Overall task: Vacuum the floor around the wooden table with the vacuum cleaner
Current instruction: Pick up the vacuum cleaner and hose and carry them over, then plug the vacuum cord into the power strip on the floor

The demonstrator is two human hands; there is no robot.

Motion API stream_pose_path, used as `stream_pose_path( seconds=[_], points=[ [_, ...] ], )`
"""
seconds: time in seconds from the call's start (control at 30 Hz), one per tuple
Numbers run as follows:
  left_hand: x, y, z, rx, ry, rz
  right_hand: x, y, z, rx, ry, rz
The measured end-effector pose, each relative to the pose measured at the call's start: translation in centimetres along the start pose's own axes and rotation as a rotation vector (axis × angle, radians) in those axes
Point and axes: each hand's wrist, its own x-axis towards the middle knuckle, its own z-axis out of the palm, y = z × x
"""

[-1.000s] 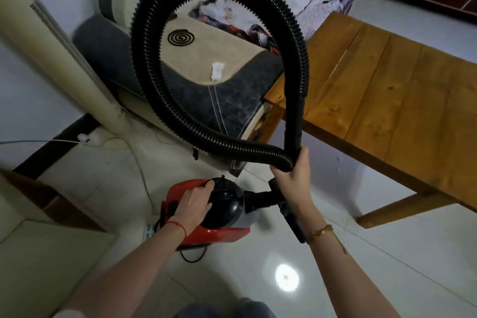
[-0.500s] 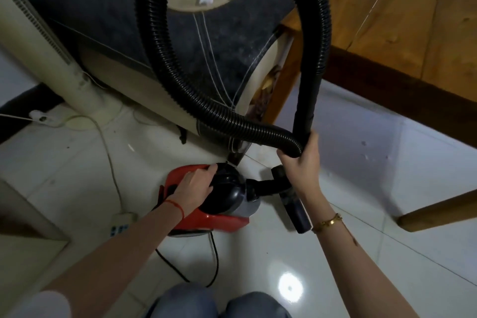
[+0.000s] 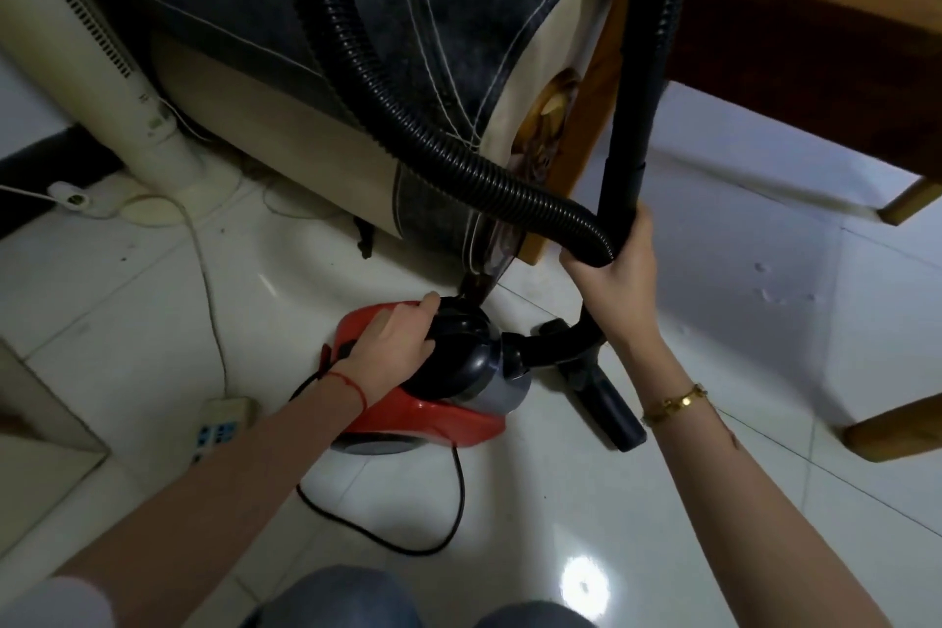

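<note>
Setup step, no cleaning yet: left hand [image 3: 392,347] wrapped over the vacuum [image 3: 438,403] on the floor [image 3: 662,525] beside the table [image 3: 815,15], right hand [image 3: 619,270] clenched round the hose [image 3: 459,158]; next move likely calls for switching on and lowering the nozzle [image 3: 601,398].
</note>
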Motion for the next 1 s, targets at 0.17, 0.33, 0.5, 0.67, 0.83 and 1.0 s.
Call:
stream_pose_path(
  seconds=[0.17, 0.33, 0.5, 0.67, 0.83, 1.0],
  points=[
    [-0.6, 0.1, 0.1, -0.087, 0.047, 0.001, 0.4, -0.1, 0.4, 0.002, -0.020, -0.061],
    [-0.7, 0.2, -0.1, -0.223, 0.057, -0.057, 0.7, -0.3, 0.2, -0.037, -0.109, -0.107],
    [-1.2, 0.2, -0.5, -0.470, 0.027, -0.086, 0.4, -0.7, 0.3, -0.108, -0.117, -0.200],
    [-2.0, 0.8, -1.5, -0.670, 0.200, -0.191, 0.2, -0.9, 0.8, -0.244, -0.071, -0.233],
    [-4.1, 0.0, -2.6, -0.732, 0.467, -0.275, -2.1, -3.5, 1.6, -0.411, 0.138, -0.470],
    [-7.5, -2.1, -3.3, -0.775, 0.563, -0.292, -6.1, -7.2, 5.1, -0.387, 0.051, -0.860]
  ],
)
